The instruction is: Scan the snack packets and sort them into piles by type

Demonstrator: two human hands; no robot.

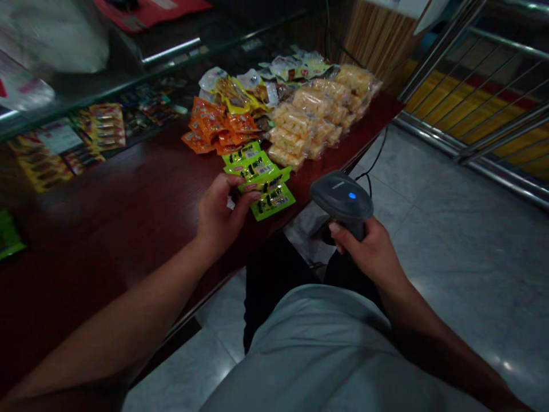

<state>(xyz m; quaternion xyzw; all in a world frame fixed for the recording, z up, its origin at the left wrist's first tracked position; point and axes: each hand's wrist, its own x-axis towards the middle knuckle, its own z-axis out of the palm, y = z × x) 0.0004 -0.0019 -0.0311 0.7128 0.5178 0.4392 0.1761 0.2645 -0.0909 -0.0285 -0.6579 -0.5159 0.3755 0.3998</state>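
My left hand (225, 214) pinches the edge of a green snack packet (266, 182) between thumb and fingers. Other green packets (273, 201) lie overlapping in a short row below and behind it on the dark red counter (141, 194). In my right hand (369, 246) is a dark barcode scanner (342, 197), gripped by its handle, with a blue light lit on top. The scanner's head is raised beside the counter's front edge, to the right of the green packets and apart from them.
Orange packets (214, 127), yellow bags (240, 94) and clear bags of pale puffed snacks (300, 120) are heaped behind the green ones. A glass display case (171, 68) runs along the back. One green packet (9, 236) lies far left. Metal railing (484, 143) stands at right; a cable (372, 166) hangs nearby.
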